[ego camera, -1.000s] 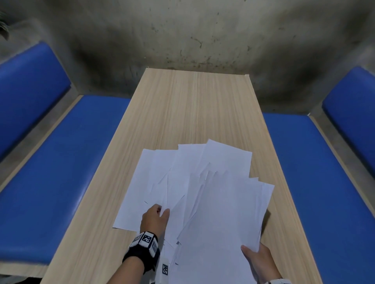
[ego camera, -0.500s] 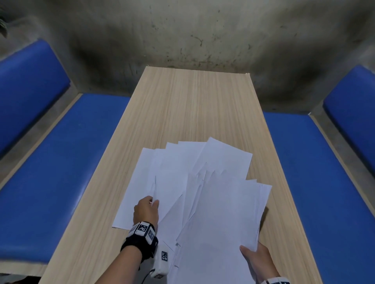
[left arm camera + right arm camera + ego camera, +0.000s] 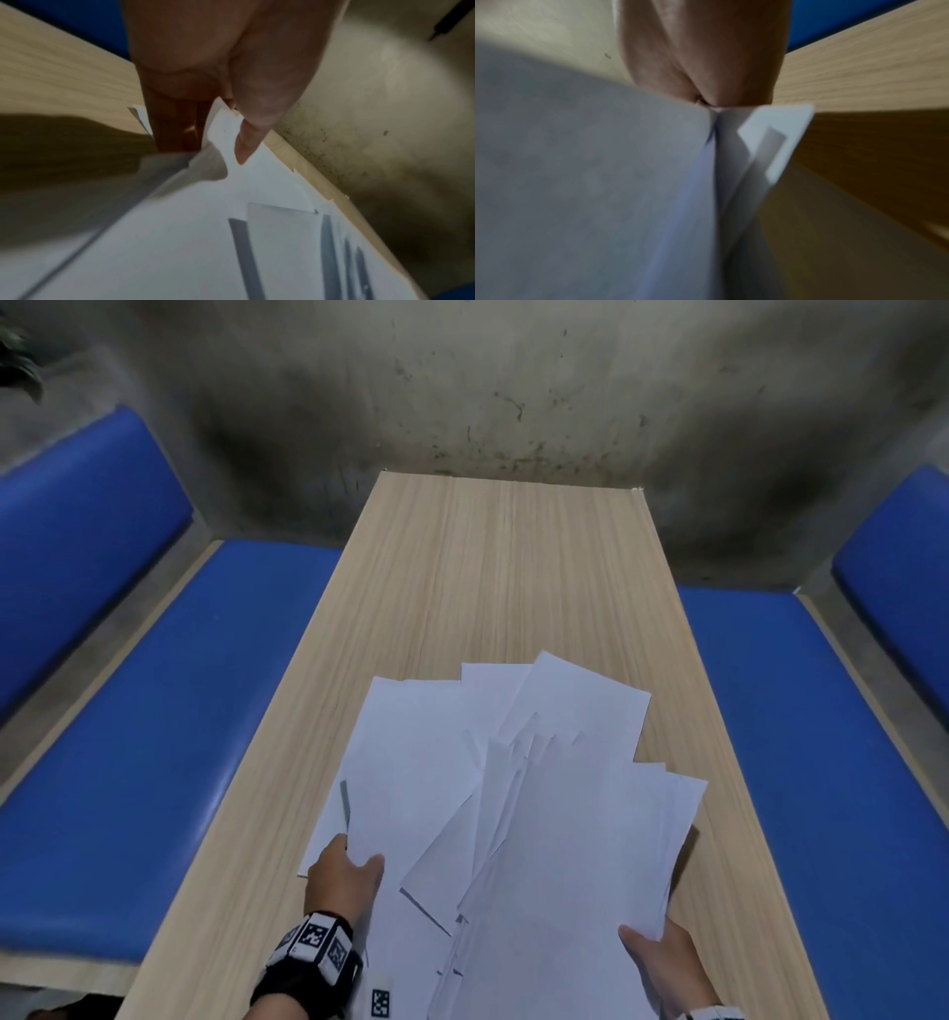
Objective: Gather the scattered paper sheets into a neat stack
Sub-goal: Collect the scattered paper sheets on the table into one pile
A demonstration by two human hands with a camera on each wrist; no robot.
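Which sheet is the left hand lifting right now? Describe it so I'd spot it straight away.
Start at the long wooden table between the blue benches and find the fan of white paper at its near end. The left hand pinches the leftmost sheet at its near corner. Unlike its neighbours, its left edge is raised, with a dark shadow beneath.

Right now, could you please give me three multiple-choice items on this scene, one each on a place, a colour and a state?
1. Where do the paper sheets lie?
A. on the near half of the table
B. on a bench
C. against the wall

2. What colour are the bench cushions?
A. red
B. blue
C. grey

3. What is the left hand doing?
A. resting open on the bare table
B. hanging off the table
C. pinching a sheet's edge

Key: 1 A, the far half is bare wood; 2 B, blue on both sides; 3 C, thumb and fingers clamp a sheet.
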